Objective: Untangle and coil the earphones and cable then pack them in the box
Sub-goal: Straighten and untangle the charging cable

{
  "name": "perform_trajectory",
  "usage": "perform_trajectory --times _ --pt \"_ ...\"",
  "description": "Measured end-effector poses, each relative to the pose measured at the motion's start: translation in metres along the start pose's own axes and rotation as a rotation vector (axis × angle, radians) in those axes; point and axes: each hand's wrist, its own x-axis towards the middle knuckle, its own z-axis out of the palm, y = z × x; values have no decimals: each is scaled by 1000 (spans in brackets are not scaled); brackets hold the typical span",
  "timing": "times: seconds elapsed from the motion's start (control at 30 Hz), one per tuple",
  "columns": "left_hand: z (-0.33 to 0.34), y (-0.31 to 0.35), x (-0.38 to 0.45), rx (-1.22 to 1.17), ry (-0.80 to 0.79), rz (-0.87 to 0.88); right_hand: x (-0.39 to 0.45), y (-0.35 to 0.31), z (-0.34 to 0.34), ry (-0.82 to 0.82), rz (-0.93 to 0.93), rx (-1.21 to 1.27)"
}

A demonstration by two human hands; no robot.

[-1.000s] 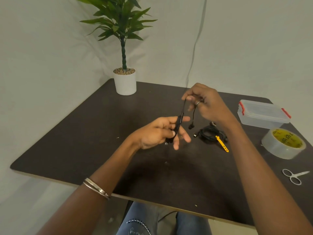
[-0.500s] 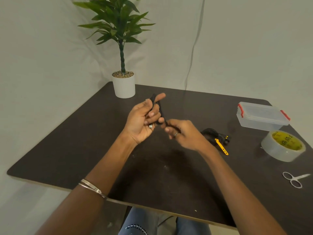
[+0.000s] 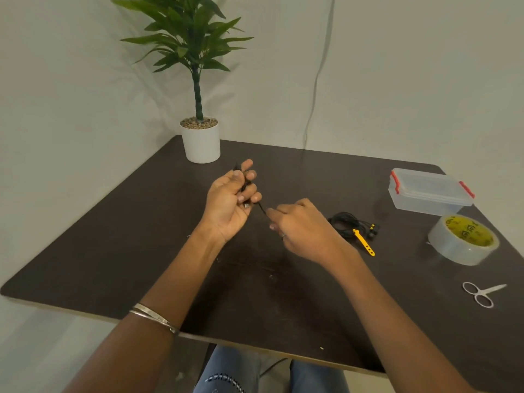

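Cable (image 3: 262, 207) ran taut across the short gap between the two hands, which sat raised just above the counter (image 3: 113, 236). Its wound part lay in the left hand (image 3: 229, 198), fingers curled round the loops with a small metal plug poking out below them, apparently so the coil could not spring apart. The right hand (image 3: 300, 226) pinched the free length between fingertips, probably to feed it round for another turn; how much remained to wind could not be told. Beside the right wrist, resting on the counter, lay the earphones (image 3: 350, 225), already bundled and cinched with a yellow strap (image 3: 365, 243), seemingly parked until packing. Further right stood the box (image 3: 429, 191), lid shut with red clips, near a tape roll (image 3: 463, 239) and scissors (image 3: 482, 295), so it would need opening before anything went in
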Motion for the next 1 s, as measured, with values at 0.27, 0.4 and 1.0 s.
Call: perform_trajectory --times 0.27,0.4,1.0 --pt "3 -8 -1 202 52 -39 0 0 -16 53 -52 25" --pt "2 -10 -3 169 48 -92 2 7 -21 168 -80 81" --pt "1 -14 -5 347 97 -186 6 19 -14 180 -105 299"
